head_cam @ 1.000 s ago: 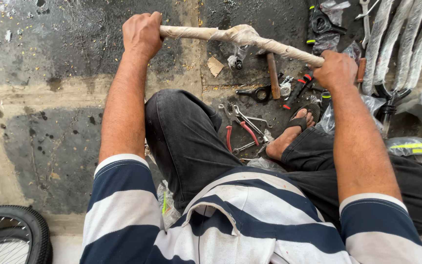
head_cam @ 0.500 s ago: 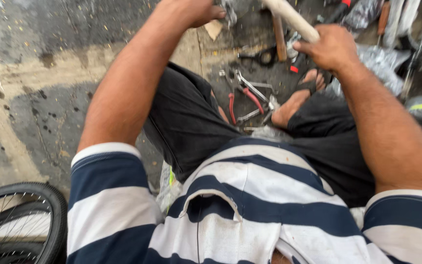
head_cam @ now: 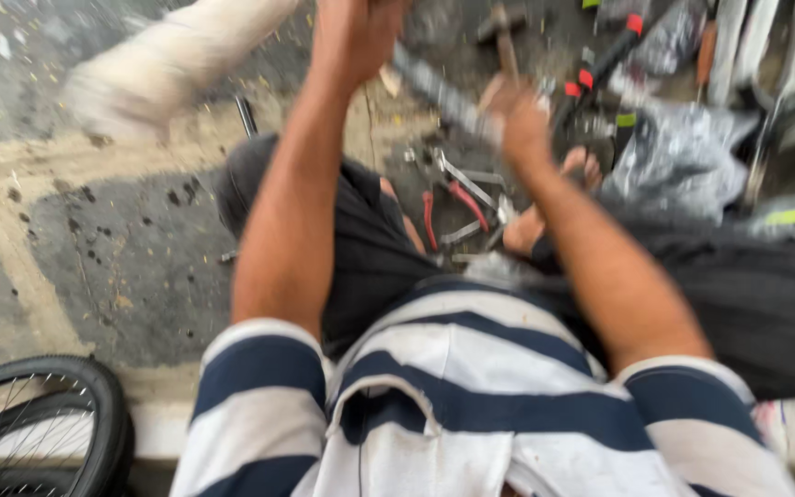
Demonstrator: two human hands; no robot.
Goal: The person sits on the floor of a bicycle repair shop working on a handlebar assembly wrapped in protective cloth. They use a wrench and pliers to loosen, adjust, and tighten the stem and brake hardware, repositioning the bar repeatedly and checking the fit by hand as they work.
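The picture is blurred by motion. My left hand (head_cam: 356, 37) is at the top, closed around a long bar. The bar's pale, tape-wrapped end (head_cam: 167, 64) sticks out to the upper left. Its grey part (head_cam: 439, 87) slants down to the right into my right hand (head_cam: 522, 124), which is closed on it above my sandalled foot (head_cam: 554, 198). I sit on the ground in dark trousers and a blue-and-white striped shirt.
Red-handled pliers (head_cam: 448, 207) and metal tools lie between my legs, with a hammer (head_cam: 506, 37) further off. A crumpled grey plastic bag (head_cam: 683, 156) and pale curved strips (head_cam: 766, 46) are at the right. A bicycle wheel (head_cam: 39, 423) lies at the lower left on stained concrete.
The bar was level between both hands out in front. It has swung so that its pale end points up-left, and my hands have come closer together. The view has tipped down and blurred.
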